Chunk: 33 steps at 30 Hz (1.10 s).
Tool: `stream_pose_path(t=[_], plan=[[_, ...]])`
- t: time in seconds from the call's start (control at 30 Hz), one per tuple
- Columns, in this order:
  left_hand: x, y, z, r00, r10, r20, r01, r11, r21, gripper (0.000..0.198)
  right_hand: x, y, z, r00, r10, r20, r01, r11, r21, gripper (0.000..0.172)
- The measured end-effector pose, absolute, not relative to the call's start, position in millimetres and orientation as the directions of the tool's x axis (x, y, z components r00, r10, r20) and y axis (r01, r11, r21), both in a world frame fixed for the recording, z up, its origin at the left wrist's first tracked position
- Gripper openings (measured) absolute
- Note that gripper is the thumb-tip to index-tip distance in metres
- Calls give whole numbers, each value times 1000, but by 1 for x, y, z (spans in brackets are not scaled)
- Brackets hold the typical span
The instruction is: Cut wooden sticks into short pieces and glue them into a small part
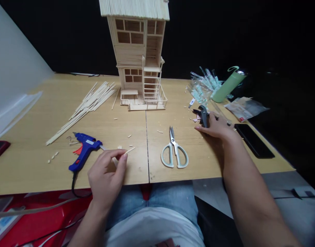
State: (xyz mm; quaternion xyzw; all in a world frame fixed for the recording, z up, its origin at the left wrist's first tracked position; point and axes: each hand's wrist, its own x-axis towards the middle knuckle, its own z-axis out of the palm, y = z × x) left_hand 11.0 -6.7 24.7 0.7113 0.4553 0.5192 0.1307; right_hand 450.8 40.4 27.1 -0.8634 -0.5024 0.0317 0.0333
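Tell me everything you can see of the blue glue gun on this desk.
The hot glue gun has a blue plastic body with a red trigger and lies on its side on the light wood table, its nozzle end toward a bent wire stand. A pale glue stick protrudes from its rear, near the left hand. A black cord drops from the grip over the table edge.

Left hand (105, 175) pinched, right hand (216, 126) curled (forearms (250, 185) bare)

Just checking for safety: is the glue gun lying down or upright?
Lying down: the blue glue gun rests flat on the tabletop.
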Motion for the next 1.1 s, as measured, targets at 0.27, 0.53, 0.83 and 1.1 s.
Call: stream_pose_path(t=[0.27, 0.53, 0.83, 1.1], plan=[[11, -9, 26, 66, 805, 589, 540, -525, 658, 4, 432, 31, 44, 424, 906, -14, 886, -417, -204, 66], [4, -12, 31, 36, 800, 599, 578, -506, 640, 3, 339, -37, 69, 389, 921, 26, 703, -279, -654, 34], [11, -23, 40, 70, 816, 574, 529, -518, 672, 4, 195, -109, 31, -97, 965, -243, 51, -239, -970, 32], [8, -28, 44, 115, 808, 578, 573, -529, 626, 4, 190, -107, 42, -105, 972, -211, 107, -200, -974, 30]])
